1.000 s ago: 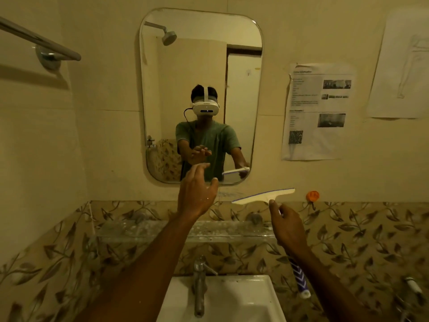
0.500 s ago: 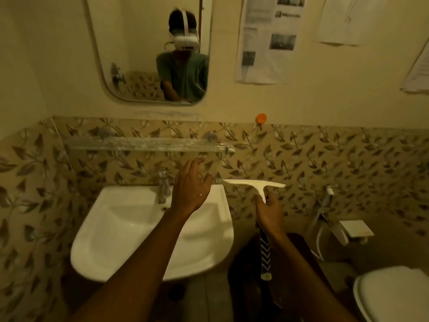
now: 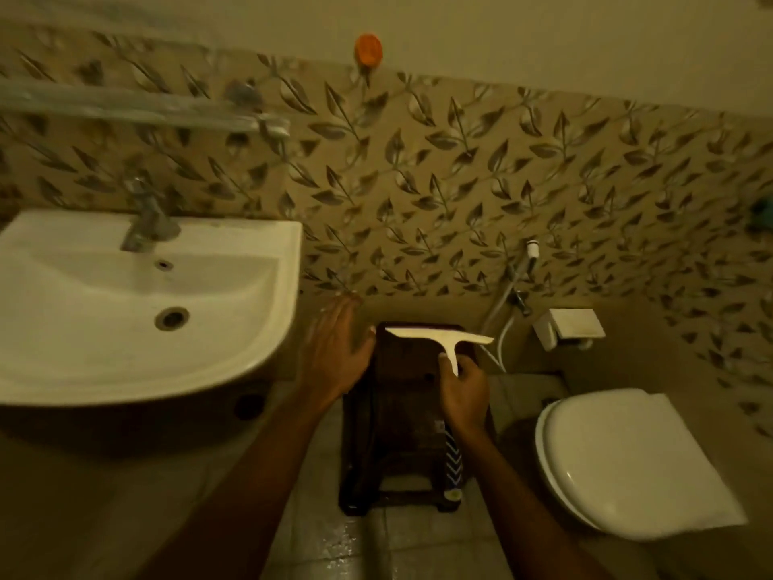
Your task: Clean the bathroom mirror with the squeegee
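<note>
Squeegee (image 3: 443,343), 1, white blade on a blue-and-white patterned handle: it is hanging in the air over a dark stool (image 3: 401,416), with the blade lying crosswise at the far end and the handle pointing back toward the person.

Right hand (image 3: 464,393): its fingers are curling round the neck of the handle just behind the blade and clamping it. The tail of the handle is sticking out below the wrist.

Left hand (image 3: 334,353): it is hovering just left of the blade with fingers straight and slightly spread, holding nothing. Whether it is touching the stool's edge cannot be told.

Stool, 1: it is standing on the tiled floor (image 3: 376,546), between the white sink (image 3: 83,353) on the left and the closed toilet (image 3: 619,458) on the right.

Wall fittings: 1 tap (image 3: 146,221) is rising behind the sink bowl, 1 glass shelf (image 3: 146,106) is running above it, 1 orange hook (image 3: 368,50) is sitting at the top edge of the leaf-patterned tiles, and 1 spray hose (image 3: 529,255) is hanging near a white box (image 3: 569,326) beside the toilet.
</note>
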Demonstrator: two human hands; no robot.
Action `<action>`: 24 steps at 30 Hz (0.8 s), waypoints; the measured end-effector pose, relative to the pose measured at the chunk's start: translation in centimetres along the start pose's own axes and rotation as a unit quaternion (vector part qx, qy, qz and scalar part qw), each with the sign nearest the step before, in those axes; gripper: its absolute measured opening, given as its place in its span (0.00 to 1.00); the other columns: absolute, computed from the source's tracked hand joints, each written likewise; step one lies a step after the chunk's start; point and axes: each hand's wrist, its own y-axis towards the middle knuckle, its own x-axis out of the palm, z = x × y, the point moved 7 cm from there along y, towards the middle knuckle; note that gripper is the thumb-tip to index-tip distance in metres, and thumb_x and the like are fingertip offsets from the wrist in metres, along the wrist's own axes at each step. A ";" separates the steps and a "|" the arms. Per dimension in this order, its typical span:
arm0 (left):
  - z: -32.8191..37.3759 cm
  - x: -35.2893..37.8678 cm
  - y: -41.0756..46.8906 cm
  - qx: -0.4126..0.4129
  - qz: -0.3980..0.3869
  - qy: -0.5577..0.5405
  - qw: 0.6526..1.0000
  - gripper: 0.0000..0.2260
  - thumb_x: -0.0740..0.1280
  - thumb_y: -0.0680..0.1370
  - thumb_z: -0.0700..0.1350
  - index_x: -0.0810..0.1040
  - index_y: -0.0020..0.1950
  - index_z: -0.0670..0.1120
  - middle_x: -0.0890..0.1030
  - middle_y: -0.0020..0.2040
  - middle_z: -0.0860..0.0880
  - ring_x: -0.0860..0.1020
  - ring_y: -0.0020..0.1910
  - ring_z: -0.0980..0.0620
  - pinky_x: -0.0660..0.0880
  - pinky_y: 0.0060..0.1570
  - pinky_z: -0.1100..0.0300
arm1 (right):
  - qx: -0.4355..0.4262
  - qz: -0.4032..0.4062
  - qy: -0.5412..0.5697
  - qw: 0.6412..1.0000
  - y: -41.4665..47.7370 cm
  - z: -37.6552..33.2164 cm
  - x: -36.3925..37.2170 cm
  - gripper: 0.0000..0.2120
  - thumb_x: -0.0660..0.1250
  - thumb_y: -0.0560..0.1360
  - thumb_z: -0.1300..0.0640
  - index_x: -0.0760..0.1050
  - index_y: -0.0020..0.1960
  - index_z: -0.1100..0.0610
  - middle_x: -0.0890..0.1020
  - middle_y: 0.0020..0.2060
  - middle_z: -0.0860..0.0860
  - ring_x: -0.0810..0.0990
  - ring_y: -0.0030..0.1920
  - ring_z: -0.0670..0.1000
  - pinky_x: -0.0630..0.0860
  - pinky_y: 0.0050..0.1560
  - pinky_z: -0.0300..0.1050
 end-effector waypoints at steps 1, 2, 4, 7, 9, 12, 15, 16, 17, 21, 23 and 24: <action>0.4 2.3 0.4 -0.007 -0.012 0.003 1.000 0.26 0.62 0.79 0.53 0.63 0.75 0.46 0.64 0.76 0.47 0.59 0.76 0.49 0.54 0.73 0.55 | 0.009 -0.006 -0.010 1.000 1.8 1.8 -0.1 0.12 0.64 0.79 0.52 0.81 0.51 0.61 0.83 0.41 0.54 0.82 0.44 0.56 0.74 0.43 0.45; 0.8 4.4 0.9 -0.013 -0.021 0.003 1.000 0.26 0.62 0.80 0.53 0.62 0.76 0.46 0.63 0.76 0.48 0.57 0.77 0.50 0.52 0.72 0.56 | 0.021 -0.014 -0.017 1.000 3.4 3.1 -0.1 0.12 0.64 0.79 0.53 0.81 0.51 0.61 0.83 0.42 0.55 0.82 0.45 0.56 0.74 0.44 0.46; 0.8 8.4 1.9 -0.020 -0.029 0.004 0.999 0.26 0.61 0.80 0.53 0.61 0.76 0.48 0.62 0.77 0.49 0.56 0.77 0.52 0.50 0.70 0.59 | 0.027 -0.031 -0.030 0.999 6.8 5.6 0.7 0.11 0.64 0.79 0.54 0.80 0.50 0.60 0.83 0.43 0.54 0.81 0.46 0.56 0.74 0.45 0.45; -0.6 14.1 3.1 -0.042 -0.042 -0.004 0.998 0.26 0.57 0.78 0.57 0.65 0.74 0.47 0.66 0.75 0.49 0.59 0.76 0.50 0.51 0.70 0.59 | 0.032 -0.049 -0.053 0.997 11.5 9.1 3.0 0.12 0.63 0.80 0.54 0.80 0.50 0.61 0.82 0.44 0.54 0.81 0.48 0.56 0.71 0.45 0.43; -2.3 17.7 3.9 -0.040 -0.044 0.000 0.998 0.28 0.54 0.76 0.58 0.68 0.72 0.46 0.69 0.73 0.48 0.62 0.75 0.49 0.55 0.72 0.56 | 0.040 -0.048 -0.058 0.996 14.7 11.7 5.1 0.14 0.63 0.80 0.53 0.80 0.54 0.62 0.83 0.48 0.56 0.81 0.51 0.57 0.74 0.48 0.44; -5.5 22.7 5.5 -0.054 -0.061 0.009 0.997 0.23 0.60 0.79 0.53 0.66 0.73 0.48 0.67 0.74 0.51 0.61 0.75 0.52 0.58 0.73 0.52 | 0.046 -0.062 -0.078 0.994 18.7 15.5 8.9 0.15 0.62 0.80 0.53 0.79 0.58 0.63 0.83 0.53 0.58 0.80 0.55 0.59 0.73 0.52 0.45; -8.0 26.5 6.6 -0.054 -0.068 0.008 0.996 0.23 0.63 0.79 0.50 0.66 0.73 0.48 0.67 0.74 0.51 0.61 0.75 0.52 0.60 0.73 0.51 | 0.067 -0.072 -0.092 0.991 21.8 19.7 12.5 0.15 0.61 0.81 0.53 0.79 0.58 0.63 0.83 0.52 0.60 0.80 0.55 0.60 0.73 0.53 0.47; -8.7 27.7 6.7 -0.055 -0.074 0.004 0.996 0.23 0.63 0.79 0.50 0.66 0.73 0.47 0.67 0.74 0.50 0.61 0.75 0.52 0.59 0.72 0.52 | 0.080 -0.071 -0.097 0.989 22.5 20.7 13.4 0.16 0.61 0.81 0.53 0.79 0.57 0.64 0.83 0.52 0.60 0.80 0.54 0.61 0.73 0.52 0.47; -9.3 28.6 6.7 -0.055 -0.076 0.004 0.996 0.23 0.63 0.79 0.50 0.67 0.73 0.47 0.67 0.74 0.50 0.61 0.75 0.51 0.59 0.73 0.52 | 0.086 -0.069 -0.103 0.989 23.3 21.8 14.4 0.16 0.61 0.81 0.53 0.78 0.57 0.64 0.82 0.52 0.61 0.80 0.54 0.61 0.73 0.52 0.47; -10.7 30.7 6.3 -0.061 -0.087 -0.006 0.994 0.23 0.61 0.79 0.49 0.67 0.73 0.45 0.68 0.74 0.49 0.61 0.75 0.50 0.59 0.72 0.53 | 0.097 -0.078 -0.127 0.984 24.8 23.3 16.4 0.18 0.61 0.81 0.51 0.77 0.60 0.64 0.81 0.55 0.61 0.79 0.56 0.61 0.73 0.57 0.50; -10.6 30.9 6.3 -0.058 -0.089 -0.012 0.994 0.22 0.62 0.80 0.47 0.66 0.73 0.46 0.67 0.74 0.49 0.61 0.75 0.50 0.58 0.71 0.55 | 0.100 -0.083 -0.127 0.983 25.0 23.7 16.4 0.18 0.61 0.81 0.50 0.77 0.59 0.63 0.81 0.55 0.60 0.79 0.56 0.61 0.73 0.54 0.47; -10.4 30.7 6.5 -0.064 -0.093 -0.008 0.994 0.22 0.62 0.80 0.47 0.66 0.74 0.46 0.67 0.74 0.49 0.61 0.75 0.51 0.58 0.72 0.55 | 0.094 -0.085 -0.138 0.982 24.8 23.0 16.0 0.19 0.60 0.80 0.48 0.78 0.58 0.63 0.82 0.54 0.60 0.80 0.55 0.61 0.73 0.53 0.47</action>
